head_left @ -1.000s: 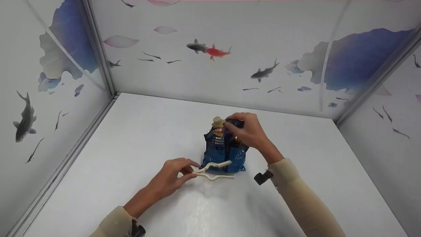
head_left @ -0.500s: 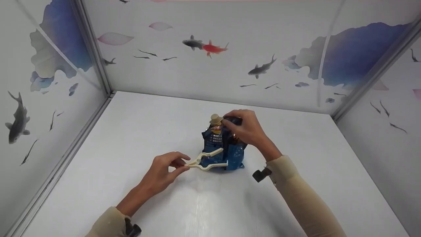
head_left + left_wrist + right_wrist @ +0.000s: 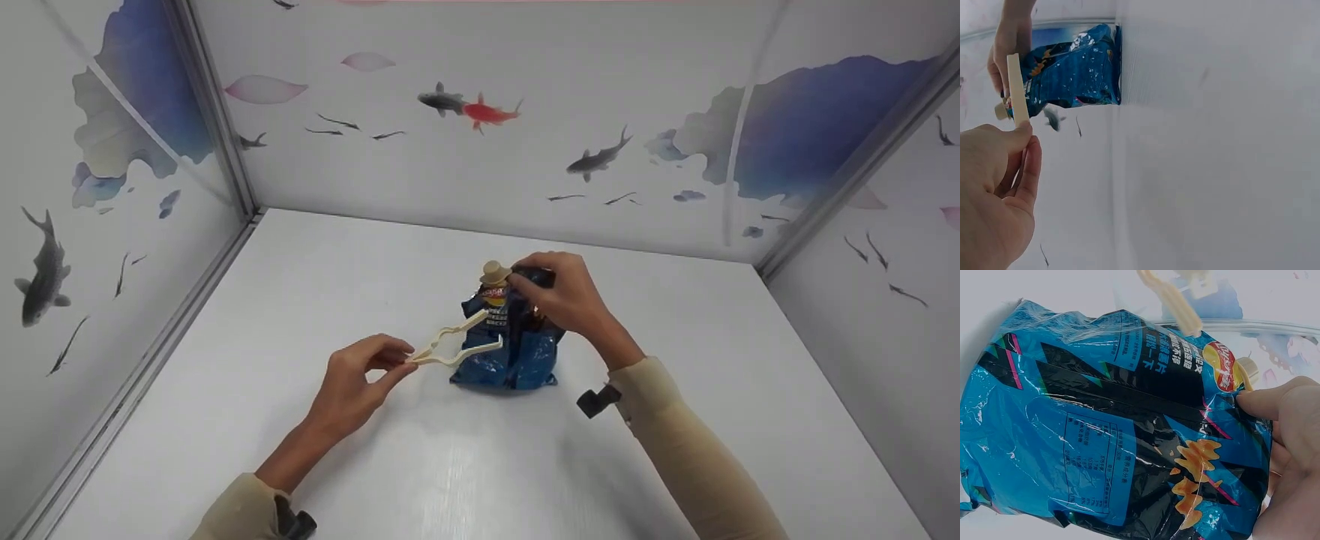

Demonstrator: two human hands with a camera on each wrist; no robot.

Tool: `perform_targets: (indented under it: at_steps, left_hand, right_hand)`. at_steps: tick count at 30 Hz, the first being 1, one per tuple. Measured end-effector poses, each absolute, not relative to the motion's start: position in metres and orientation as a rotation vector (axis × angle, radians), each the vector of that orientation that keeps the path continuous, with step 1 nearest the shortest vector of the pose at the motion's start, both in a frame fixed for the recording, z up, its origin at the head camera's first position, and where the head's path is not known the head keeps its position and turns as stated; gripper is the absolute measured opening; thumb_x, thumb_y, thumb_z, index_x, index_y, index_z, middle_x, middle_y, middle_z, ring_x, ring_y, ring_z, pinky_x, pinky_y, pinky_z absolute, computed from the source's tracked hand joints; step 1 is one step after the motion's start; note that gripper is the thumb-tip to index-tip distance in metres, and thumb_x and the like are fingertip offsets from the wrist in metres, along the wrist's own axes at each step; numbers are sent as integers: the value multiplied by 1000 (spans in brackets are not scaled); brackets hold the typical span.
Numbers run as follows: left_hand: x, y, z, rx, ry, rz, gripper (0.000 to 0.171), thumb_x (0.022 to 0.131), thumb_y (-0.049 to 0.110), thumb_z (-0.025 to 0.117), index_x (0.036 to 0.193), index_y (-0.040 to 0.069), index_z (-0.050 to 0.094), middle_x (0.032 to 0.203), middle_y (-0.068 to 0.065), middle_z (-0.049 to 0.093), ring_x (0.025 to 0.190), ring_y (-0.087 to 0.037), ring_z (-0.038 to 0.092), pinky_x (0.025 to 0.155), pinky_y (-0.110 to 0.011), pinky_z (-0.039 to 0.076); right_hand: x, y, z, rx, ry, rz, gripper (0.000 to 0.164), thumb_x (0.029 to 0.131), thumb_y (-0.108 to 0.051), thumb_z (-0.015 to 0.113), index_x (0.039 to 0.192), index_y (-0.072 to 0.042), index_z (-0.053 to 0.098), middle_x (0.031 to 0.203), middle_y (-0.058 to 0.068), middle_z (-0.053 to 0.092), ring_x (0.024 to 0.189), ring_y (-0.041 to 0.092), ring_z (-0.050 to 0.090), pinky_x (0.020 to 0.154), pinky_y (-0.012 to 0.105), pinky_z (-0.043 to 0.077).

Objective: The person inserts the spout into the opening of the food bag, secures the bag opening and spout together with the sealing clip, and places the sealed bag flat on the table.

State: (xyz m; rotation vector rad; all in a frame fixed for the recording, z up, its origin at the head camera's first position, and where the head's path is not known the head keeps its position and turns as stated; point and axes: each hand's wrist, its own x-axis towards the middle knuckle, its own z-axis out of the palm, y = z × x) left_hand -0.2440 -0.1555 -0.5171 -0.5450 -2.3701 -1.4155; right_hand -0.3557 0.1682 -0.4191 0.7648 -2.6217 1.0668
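A blue and black bag of potato chips (image 3: 487, 360) stands upright on the white table, its printed back showing in the right wrist view. My right hand (image 3: 559, 289) grips its top edge, thumb in front (image 3: 1264, 402). Beside the thumb a small beige cap-like piece with a round brim (image 3: 493, 274) sits at the bag's top corner. My left hand (image 3: 360, 382) pinches the joined end of a cream plastic clip (image 3: 457, 352) between thumb and fingers. The clip's two wavy arms spread apart, pointing at the bag and overlapping its left side in the head view.
White panels printed with fish and blue leaves (image 3: 480, 172) enclose the white tabletop (image 3: 337, 255) at the back and both sides. Metal rails (image 3: 225, 112) run along the corners. A dark wrist camera (image 3: 598, 401) sits on the right sleeve.
My left hand has moved left and up with the clip, whose arms have risen from the bag's bottom edge to its upper left. The right hand still grips the bag's top.
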Motion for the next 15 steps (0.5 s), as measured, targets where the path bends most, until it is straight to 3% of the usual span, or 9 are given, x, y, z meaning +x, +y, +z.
perform_targets:
  at_steps: [9,15]
  left_hand:
    - [-248,-157,-518,-522,-2268,-1456,23,94,11,85,115,8,77,108,7,78,100,-7,77,90,-25,65]
    - [-252,-158,-516,-491,-2254,-1452,21,94,12,85,113,13,77,107,6,78,98,-7,77,88,-25,65]
  right_hand:
    - [-355,169,-418,748,-2632,1064,22,104,-23,74,121,-10,81,118,9,79,108,26,73,99,46,65]
    - [-355,168,-418,755,-2624,1070,21,104,-23,75,119,-9,82,117,10,79,106,25,73,94,46,65]
